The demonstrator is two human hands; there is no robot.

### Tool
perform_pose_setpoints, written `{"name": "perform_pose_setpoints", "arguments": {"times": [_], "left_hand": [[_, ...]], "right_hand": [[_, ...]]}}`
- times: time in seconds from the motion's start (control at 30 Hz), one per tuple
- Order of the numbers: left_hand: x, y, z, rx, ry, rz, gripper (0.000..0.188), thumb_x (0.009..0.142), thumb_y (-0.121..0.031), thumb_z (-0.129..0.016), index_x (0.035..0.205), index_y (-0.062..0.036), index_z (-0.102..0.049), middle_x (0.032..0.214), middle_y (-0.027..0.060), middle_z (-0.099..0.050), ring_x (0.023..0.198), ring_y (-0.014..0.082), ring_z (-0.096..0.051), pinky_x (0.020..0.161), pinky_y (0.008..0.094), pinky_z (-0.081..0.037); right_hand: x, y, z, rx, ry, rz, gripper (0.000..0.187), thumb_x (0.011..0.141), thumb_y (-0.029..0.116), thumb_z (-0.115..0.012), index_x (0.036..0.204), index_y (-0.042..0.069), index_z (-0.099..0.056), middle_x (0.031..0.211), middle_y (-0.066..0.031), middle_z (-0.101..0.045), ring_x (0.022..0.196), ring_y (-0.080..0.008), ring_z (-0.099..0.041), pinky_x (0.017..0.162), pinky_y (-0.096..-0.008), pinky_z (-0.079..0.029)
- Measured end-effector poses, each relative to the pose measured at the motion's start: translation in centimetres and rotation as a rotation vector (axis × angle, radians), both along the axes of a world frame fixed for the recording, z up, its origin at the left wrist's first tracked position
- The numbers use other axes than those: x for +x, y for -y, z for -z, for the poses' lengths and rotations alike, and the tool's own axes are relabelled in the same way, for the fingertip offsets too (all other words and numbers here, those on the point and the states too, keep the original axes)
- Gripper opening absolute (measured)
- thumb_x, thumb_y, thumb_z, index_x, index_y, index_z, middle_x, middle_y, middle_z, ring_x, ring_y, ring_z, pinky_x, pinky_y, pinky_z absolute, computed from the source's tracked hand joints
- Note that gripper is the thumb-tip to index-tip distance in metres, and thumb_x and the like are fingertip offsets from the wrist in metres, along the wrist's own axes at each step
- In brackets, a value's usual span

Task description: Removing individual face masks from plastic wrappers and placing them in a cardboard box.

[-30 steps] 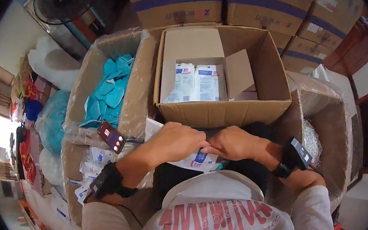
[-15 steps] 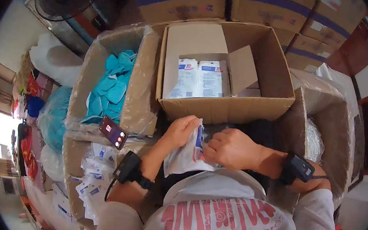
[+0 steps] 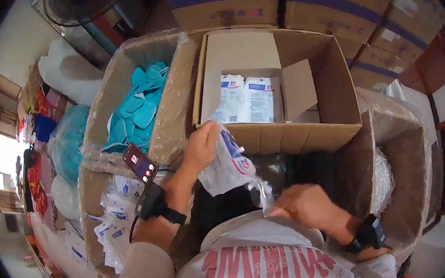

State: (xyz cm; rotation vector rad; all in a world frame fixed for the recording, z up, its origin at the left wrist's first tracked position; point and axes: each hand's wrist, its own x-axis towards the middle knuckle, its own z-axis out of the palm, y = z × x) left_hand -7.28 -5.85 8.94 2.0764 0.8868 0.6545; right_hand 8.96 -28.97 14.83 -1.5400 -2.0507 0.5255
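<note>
Caution: the phone (image 3: 141, 162) rests tilted on the carton rim (image 3: 101, 165), just beside the left forearm (image 3: 180, 182); a sideways knock could dislodge it. The left hand (image 3: 201, 143) is closed on the upper left edge of the white packet (image 3: 233, 159); this one-sided grip could let the packet twist or slip under a hard pull. The crumpled end (image 3: 263, 192) at its lower right could tear unevenly if jerked. Position: the packet lies directly right of the left hand, on the near side of the central carton (image 3: 288, 136), and left of the right hand (image 3: 305, 208), whose curled fingers are blurred; whether they grip the crumpled end cannot be told
</note>
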Motion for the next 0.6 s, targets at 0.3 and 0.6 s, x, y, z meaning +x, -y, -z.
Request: {"name": "perform_pose_setpoints", "arguments": {"times": [0.3,0.6], "left_hand": [[0.5,3.0,-2.5,0.344,0.176,0.173,0.016,0.085,-0.015,-0.048,0.081,-0.0014,-0.056,0.072,0.0163,-0.057,0.067,0.0349,-0.055,0.058,0.039,-0.043],[0.3,4.3,-1.8,0.342,0.083,0.172,0.017,0.085,-0.018,-0.05,0.082,-0.0028,-0.057,0.074,0.0137,-0.058,0.068,0.0324,-0.056,0.06,0.0388,-0.043]], "right_hand": [[-0.3,-5.7,-0.2,0.118,-0.294,0.269,0.013,0.078,0.014,-0.057,0.087,0.005,-0.057,0.082,-0.0114,-0.054,0.08,-0.0309,-0.053,0.068,-0.0372,-0.044],[-1.4,-6.3,1.8,-0.008,-0.205,0.138,0.016,0.076,0.005,-0.056,0.092,0.005,-0.054,0.076,-0.0089,-0.057,0.073,-0.0274,-0.057,0.065,-0.0358,-0.046]]}}
